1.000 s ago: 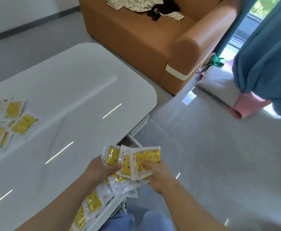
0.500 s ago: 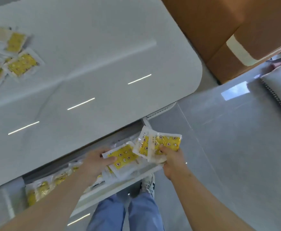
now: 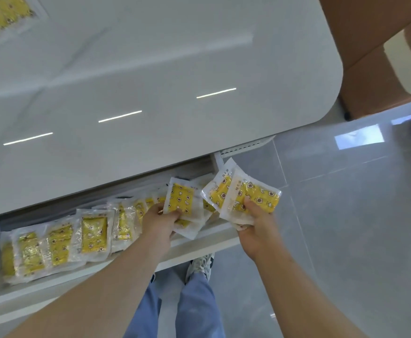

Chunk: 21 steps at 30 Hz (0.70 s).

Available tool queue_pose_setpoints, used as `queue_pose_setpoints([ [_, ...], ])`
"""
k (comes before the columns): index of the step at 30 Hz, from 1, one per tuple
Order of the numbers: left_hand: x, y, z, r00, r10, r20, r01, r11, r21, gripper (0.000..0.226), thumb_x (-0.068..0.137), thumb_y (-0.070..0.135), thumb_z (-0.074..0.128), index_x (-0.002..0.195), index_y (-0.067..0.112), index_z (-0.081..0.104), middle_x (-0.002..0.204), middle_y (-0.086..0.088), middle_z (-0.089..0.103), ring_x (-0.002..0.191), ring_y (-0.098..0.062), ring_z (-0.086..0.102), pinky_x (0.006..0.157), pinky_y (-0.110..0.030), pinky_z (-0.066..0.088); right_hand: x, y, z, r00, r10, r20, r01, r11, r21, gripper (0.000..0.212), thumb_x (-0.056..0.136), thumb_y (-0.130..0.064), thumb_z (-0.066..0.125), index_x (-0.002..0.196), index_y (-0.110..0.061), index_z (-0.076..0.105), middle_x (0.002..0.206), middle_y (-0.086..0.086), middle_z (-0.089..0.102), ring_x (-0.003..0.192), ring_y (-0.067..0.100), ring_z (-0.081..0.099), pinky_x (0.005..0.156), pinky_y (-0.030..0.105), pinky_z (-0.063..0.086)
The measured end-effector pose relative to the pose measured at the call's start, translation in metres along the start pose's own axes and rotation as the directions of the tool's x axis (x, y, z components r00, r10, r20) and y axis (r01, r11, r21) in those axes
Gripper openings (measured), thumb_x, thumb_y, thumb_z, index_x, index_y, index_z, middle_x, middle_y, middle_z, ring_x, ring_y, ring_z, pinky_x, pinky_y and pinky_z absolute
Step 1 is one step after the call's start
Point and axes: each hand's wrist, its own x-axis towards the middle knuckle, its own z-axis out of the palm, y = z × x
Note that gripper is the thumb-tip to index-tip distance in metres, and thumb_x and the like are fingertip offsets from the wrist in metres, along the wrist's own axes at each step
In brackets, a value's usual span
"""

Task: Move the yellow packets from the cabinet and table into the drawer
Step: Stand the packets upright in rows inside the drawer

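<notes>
One yellow packet [image 3: 180, 201] is hanging just over the right-hand end of the open drawer [image 3: 40, 290], and the left grip [image 3: 159, 222] is clamping it by its lower edge, thumb on top and fingers curled beneath, with a few more clear-edged packets fanning out underneath. Off the drawer's right end, above the floor [image 3: 346, 215], the right grip [image 3: 255, 230] is pinching a small fan of packets [image 3: 260, 195], thumb pressing across their fronts, so both grips are closed around packets and neither is loose. Inside the drawer a row of packets [image 3: 77, 236] is running from its left end towards the left grip, each one overlapping its neighbour and leaning against the next, and the row is filling most of the visible length. The drawer is sticking out from under the near edge of the white desk [image 3: 150, 69]. Up at the desk's far left corner, one more packet [image 3: 3, 14] is lying flat, well apart from everything else. Beyond the desk's rounded right corner a brown sofa [image 3: 370, 76] is standing on the floor. Below the drawer front, the person's blue trouser legs [image 3: 194, 303] and one shoe [image 3: 200, 264] are showing.
</notes>
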Motion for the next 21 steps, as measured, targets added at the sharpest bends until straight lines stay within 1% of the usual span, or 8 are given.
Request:
queue_pose_setpoints([
  [3, 0.008, -0.011, 0.005, 1.0, -0.011, 0.019, 0.007, 0.98, 0.199, 0.033, 0.078, -0.009, 0.065, 0.1, 0.015, 0.059, 0.095, -0.014, 0.063, 0.085, -0.031, 0.061, 0.072, -0.037, 0.053, 0.001, 0.0, 0.002, 1.0, 0.011, -0.006, -0.012, 1.0, -0.019, 0.034, 0.09, 0.003, 0.052, 0.122, -0.007, 0.055, 0.09, 0.006, 0.074, 0.074, 0.02, 0.073, 0.056, 0.031, 0.059],
  [5, 0.01, -0.013, 0.003, 1.0, -0.015, 0.016, 0.009, 0.937, 0.35, 0.033, 0.077, -0.008, 0.067, 0.097, 0.017, 0.061, 0.098, -0.013, 0.061, 0.086, -0.03, 0.061, 0.071, -0.035, 0.053, 0.002, -0.001, 0.003, 1.0, 0.009, -0.017, -0.01, 0.999, -0.033, 0.037, 0.09, 0.002, 0.053, 0.125, -0.006, 0.054, 0.098, 0.009, 0.072, 0.076, 0.02, 0.073, 0.059, 0.033, 0.06],
  [8, 0.008, -0.011, -0.009, 0.997, -0.069, 0.018, 0.057, 0.926, 0.373, 0.029, 0.075, -0.007, 0.07, 0.083, 0.02, 0.061, 0.101, -0.014, 0.061, 0.092, -0.034, 0.063, 0.077, -0.04, 0.055, 0.003, -0.002, 0.005, 0.998, 0.025, -0.05, -0.027, 0.999, -0.046, 0.04, 0.089, 0.002, 0.054, 0.128, -0.006, 0.053, 0.106, 0.01, 0.069, 0.083, 0.022, 0.071, 0.064, 0.034, 0.061],
  [10, 0.008, -0.004, -0.023, 0.996, -0.092, 0.006, 0.085, 0.939, 0.333, 0.029, 0.077, -0.009, 0.067, 0.082, 0.019, 0.062, 0.102, -0.017, 0.062, 0.096, -0.036, 0.063, 0.083, -0.043, 0.055, 0.001, -0.002, 0.007, 0.998, 0.036, -0.058, -0.039, 0.998, -0.05, 0.039, 0.089, 0.001, 0.054, 0.128, -0.006, 0.053, 0.104, 0.009, 0.069, 0.084, 0.022, 0.07, 0.065, 0.034, 0.06],
  [12, 0.007, 0.005, -0.038, 0.998, -0.064, -0.027, 0.068, 0.966, 0.249, 0.027, 0.079, -0.01, 0.063, 0.086, 0.016, 0.064, 0.098, -0.019, 0.063, 0.088, -0.034, 0.062, 0.078, -0.043, 0.054, -0.003, -0.002, 0.011, 0.998, 0.042, -0.05, -0.045, 0.997, -0.057, 0.037, 0.09, 0.001, 0.054, 0.126, -0.006, 0.054, 0.097, 0.007, 0.071, 0.08, 0.02, 0.071, 0.065, 0.034, 0.06],
  [15, 0.0, 0.018, -0.053, 0.993, -0.054, -0.105, 0.051, 0.998, -0.031, 0.026, 0.084, -0.008, 0.057, 0.092, 0.016, 0.061, 0.093, -0.014, 0.062, 0.078, -0.028, 0.06, 0.066, -0.035, 0.051, -0.01, 0.003, 0.016, 0.998, 0.064, -0.022, -0.066, 0.996, -0.067, 0.037, 0.089, 0.001, 0.054, 0.125, -0.006, 0.055, 0.095, 0.007, 0.073, 0.08, 0.021, 0.072, 0.061, 0.035, 0.06],
  [18, 0.002, 0.021, -0.054, 0.982, -0.134, -0.13, 0.097, 0.96, -0.261, 0.031, 0.086, -0.005, 0.056, 0.105, 0.018, 0.061, 0.101, -0.009, 0.063, 0.089, -0.025, 0.06, 0.079, -0.037, 0.05, -0.014, 0.007, 0.026, 0.996, 0.094, 0.01, -0.093, 0.994, -0.059, 0.038, 0.088, 0.001, 0.055, 0.126, -0.005, 0.055, 0.097, 0.008, 0.073, 0.081, 0.022, 0.073, 0.058, 0.034, 0.059],
  [21, 0.01, 0.016, -0.039, 0.968, -0.207, -0.141, 0.149, 0.928, -0.342, 0.032, 0.088, -0.002, 0.057, 0.111, 0.019, 0.061, 0.1, -0.004, 0.062, 0.082, -0.019, 0.059, 0.073, -0.029, 0.049, -0.011, 0.007, 0.031, 0.995, 0.091, 0.043, -0.089, 0.995, -0.054, 0.039, 0.087, -0.001, 0.055, 0.126, -0.006, 0.055, 0.103, 0.011, 0.072, 0.084, 0.023, 0.072, 0.06, 0.036, 0.059],
])
